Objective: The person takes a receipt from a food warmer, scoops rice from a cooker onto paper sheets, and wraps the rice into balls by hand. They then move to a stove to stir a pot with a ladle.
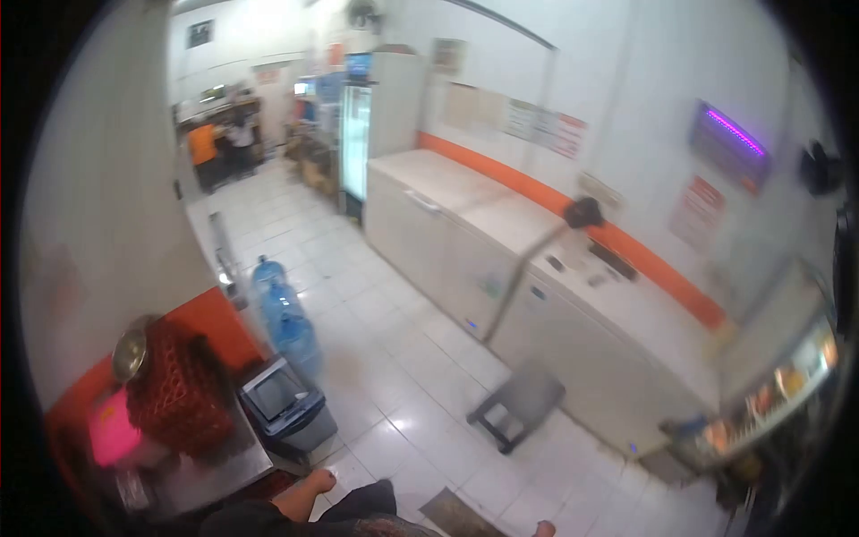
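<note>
So the thing closest to the hand is a bin (288, 407) with a swing lid. It's got a dark blue-grey body, a lighter grey top frame and a squarish flap that's catching a bit of glare. It's sitting upright on the white tiled floor (394, 376), tucked just beside the corner of a steel counter (210, 474), with a row of blue water jugs (284, 315) lining up right behind it along the wall. A stack of red crates (177, 398) is resting on that counter.

The left hand (315, 488) is poking in at the very bottom edge, near the bin but not touching it. The bare forearm is angling up and to the right over dark clothing. It's blurry and mostly cut off, so honestly I can't tell whether the fingers are curling or hanging loose.

Further right, well apart from the bin, a small grey stool (519, 404) is standing in front of the white chest freezers (465, 224), and a pole (523, 273) is leaning against them.
</note>
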The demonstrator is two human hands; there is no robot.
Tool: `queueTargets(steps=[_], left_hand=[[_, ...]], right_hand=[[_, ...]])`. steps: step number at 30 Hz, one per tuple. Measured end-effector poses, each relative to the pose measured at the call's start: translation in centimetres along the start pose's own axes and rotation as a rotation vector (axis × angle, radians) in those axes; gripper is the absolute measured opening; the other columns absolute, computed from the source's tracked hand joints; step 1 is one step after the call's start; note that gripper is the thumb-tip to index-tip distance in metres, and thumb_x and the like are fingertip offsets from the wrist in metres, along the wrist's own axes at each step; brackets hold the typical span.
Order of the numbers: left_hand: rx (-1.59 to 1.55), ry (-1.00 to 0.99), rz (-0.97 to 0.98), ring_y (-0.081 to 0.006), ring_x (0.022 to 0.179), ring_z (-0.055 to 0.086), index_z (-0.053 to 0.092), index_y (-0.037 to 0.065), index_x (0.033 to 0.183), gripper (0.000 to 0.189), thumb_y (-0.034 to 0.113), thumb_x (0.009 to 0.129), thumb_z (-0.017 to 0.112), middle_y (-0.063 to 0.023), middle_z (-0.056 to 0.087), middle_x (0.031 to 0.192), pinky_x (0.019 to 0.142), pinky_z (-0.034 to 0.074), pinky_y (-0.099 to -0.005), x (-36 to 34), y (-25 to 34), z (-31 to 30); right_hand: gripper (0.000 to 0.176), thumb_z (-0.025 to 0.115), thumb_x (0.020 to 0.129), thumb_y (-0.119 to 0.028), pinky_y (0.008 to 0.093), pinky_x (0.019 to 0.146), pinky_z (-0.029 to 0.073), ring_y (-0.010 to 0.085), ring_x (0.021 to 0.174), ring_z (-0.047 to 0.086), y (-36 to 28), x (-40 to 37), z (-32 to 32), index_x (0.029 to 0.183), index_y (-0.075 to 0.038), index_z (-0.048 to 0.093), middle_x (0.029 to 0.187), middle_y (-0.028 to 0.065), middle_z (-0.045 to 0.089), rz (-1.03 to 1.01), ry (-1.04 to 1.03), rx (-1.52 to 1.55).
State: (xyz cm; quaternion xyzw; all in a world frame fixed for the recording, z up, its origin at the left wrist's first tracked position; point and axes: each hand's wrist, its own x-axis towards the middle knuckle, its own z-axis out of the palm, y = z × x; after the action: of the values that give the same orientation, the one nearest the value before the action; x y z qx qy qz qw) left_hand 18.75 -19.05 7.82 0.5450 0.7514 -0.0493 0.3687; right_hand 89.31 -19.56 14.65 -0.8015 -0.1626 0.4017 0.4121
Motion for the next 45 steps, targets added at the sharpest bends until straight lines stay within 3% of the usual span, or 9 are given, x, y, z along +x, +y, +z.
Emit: queueTargets(steps=[7,16,23,26,27,32,33,36,45], left_hand=[[0.068,-0.306,-0.124,-0.0389,0.106,0.066,0.073,0.006,0.107,0.041,0.033,0.085,0.053,-0.0214,0.069,0.115,0.092,0.052,-0.0474,5.0,-2.1,-3.4],[-0.260,0.128,-0.048,-0.0370,0.104,0.067,0.073,0.005,0.106,0.043,0.037,0.086,0.053,-0.0217,0.070,0.111,0.092,0.052,-0.0463,29.5,0.3,-17.9],[-0.487,0.484,0.292,-0.0320,0.111,0.065,0.067,0.008,0.121,0.046,0.045,0.098,0.051,-0.0169,0.070,0.115,0.098,0.049,-0.0417,51.1,8.2,-55.2],[-0.425,0.551,0.321,-0.0358,0.103,0.065,0.068,0.004,0.115,0.043,0.040,0.101,0.048,-0.0209,0.069,0.108,0.094,0.049,-0.0465,46.0,18.4,-80.8],[-0.157,0.983,0.659,-0.0339,0.099,0.066,0.069,0.005,0.110,0.036,0.033,0.099,0.051,-0.0195,0.069,0.106,0.089,0.050,-0.0475,52.3,18.2,-84.2],[0.429,0.882,0.973,-0.0298,0.089,0.067,0.071,0.006,0.101,0.019,0.017,0.089,0.059,-0.0142,0.070,0.096,0.075,0.053,-0.0464,45.2,32.0,-109.7],[0.483,0.902,1.036,-0.0295,0.089,0.067,0.071,0.006,0.100,0.019,0.017,0.089,0.060,-0.0137,0.070,0.095,0.075,0.053,-0.0463,47.6,33.7,-113.1],[0.537,0.964,1.007,-0.0287,0.087,0.067,0.071,0.007,0.097,0.017,0.017,0.088,0.061,-0.0124,0.070,0.093,0.074,0.053,-0.0457,50.7,35.5,-118.3],[0.466,1.056,0.960,-0.0262,0.083,0.067,0.071,0.010,0.089,0.012,0.018,0.085,0.063,-0.0083,0.070,0.086,0.070,0.051,-0.0441,62.2,24.9,-129.3]], right_hand=[[0.064,0.062,0.091,-0.052,0.0425,0.106,0.045,0.0238,0.128,0.057,-14.0,20.2,19.9,0.138,-0.008,0.057,0.131,0.0234,0.061,-0.198,-0.083,-0.004],[0.041,0.057,0.092,-0.041,0.0393,0.088,0.046,0.0231,0.106,0.055,-35.8,14.8,50.8,0.116,-0.008,0.054,0.110,0.0172,0.056,-0.107,-0.450,-0.236],[0.026,0.052,0.094,-0.033,0.0368,0.074,0.047,0.0226,0.088,0.053,-44.3,20.4,73.2,0.099,-0.008,0.052,0.094,0.0124,0.052,-0.030,-0.663,-0.408],[0.022,0.050,0.094,-0.029,0.0357,0.068,0.047,0.0223,0.081,0.053,-49.6,25.2,79.9,0.092,-0.008,0.051,0.087,0.0103,0.050,-0.019,-0.714,-0.519],[0.021,0.050,0.094,-0.028,0.0354,0.066,0.047,0.0222,0.079,0.052,-51.4,27.3,81.9,0.089,-0.008,0.051,0.084,0.0097,0.049,-0.021,-0.730,-0.552],[0.024,0.046,0.095,-0.022,0.0336,0.056,0.048,0.0218,0.066,0.051,-65.2,40.0,99.8,0.077,-0.007,0.049,0.072,0.0062,0.046,-0.183,-1.107,-0.484],[0.039,0.053,0.096,-0.039,0.0404,0.079,0.053,0.0264,0.086,0.061,-66.7,41.4,108.4,0.112,-0.004,0.060,0.106,0.0117,0.063,-0.206,-0.837,-0.507],[0.058,0.046,0.098,-0.045,0.0452,0.091,0.050,0.0279,0.104,0.061,-75.3,27.3,122.9,0.137,-0.002,0.052,0.117,0.0139,0.066,-0.257,-1.041,-0.514],[0.050,0.050,0.096,-0.035,0.0429,0.086,0.052,0.0269,0.101,0.063,-78.2,9.4,151.4,0.136,-0.005,0.054,0.113,0.0131,0.066,-0.313,-1.237,-0.706]])
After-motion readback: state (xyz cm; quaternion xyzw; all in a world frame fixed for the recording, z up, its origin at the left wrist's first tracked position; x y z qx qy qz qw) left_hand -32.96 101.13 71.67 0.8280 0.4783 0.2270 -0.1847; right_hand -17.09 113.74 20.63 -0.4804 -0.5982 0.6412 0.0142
